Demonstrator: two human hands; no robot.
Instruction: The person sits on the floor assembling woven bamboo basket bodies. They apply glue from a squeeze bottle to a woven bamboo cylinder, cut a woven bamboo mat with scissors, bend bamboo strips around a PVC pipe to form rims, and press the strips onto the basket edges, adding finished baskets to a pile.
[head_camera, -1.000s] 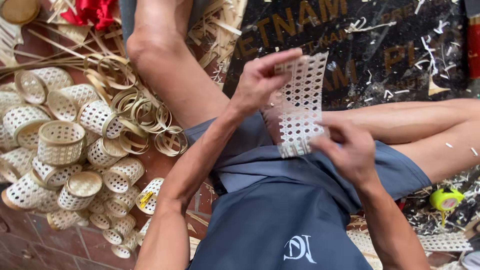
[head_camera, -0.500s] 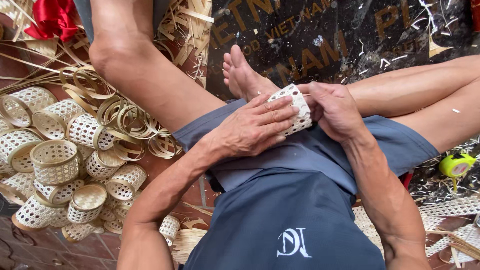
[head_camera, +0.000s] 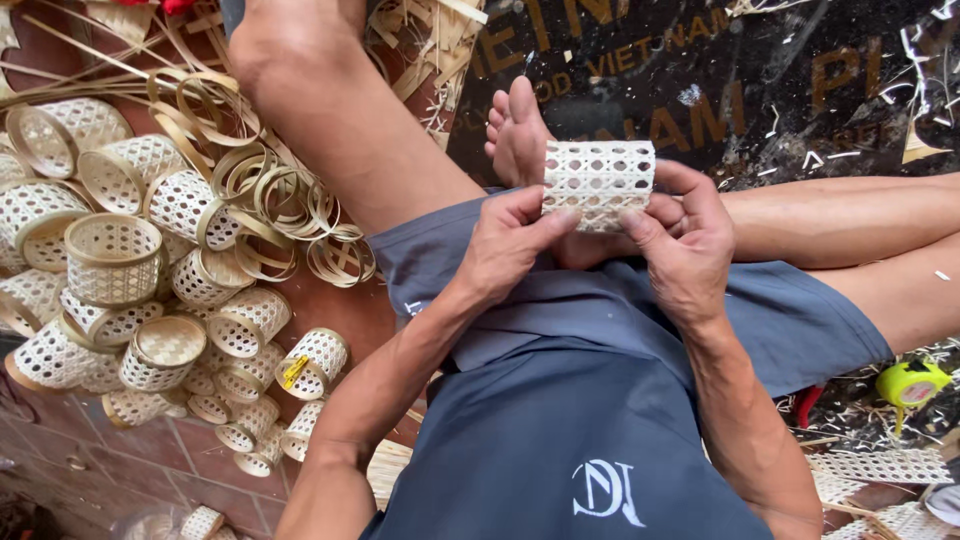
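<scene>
Together, the left hand (head_camera: 510, 245) and right hand (head_camera: 685, 250) pinch a curled woven cane strip (head_camera: 598, 185) (openwork lattice) between their fingers. Small woven baskets (head_camera: 115, 260) lie heaped on the floor nearby.

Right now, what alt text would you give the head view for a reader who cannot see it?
A seated person's left hand and right hand hold a pale woven rattan sheet curled into a short tube above their lap. To their left, a heap of small woven baskets and loose bamboo rings lies on the tiled floor.
</scene>
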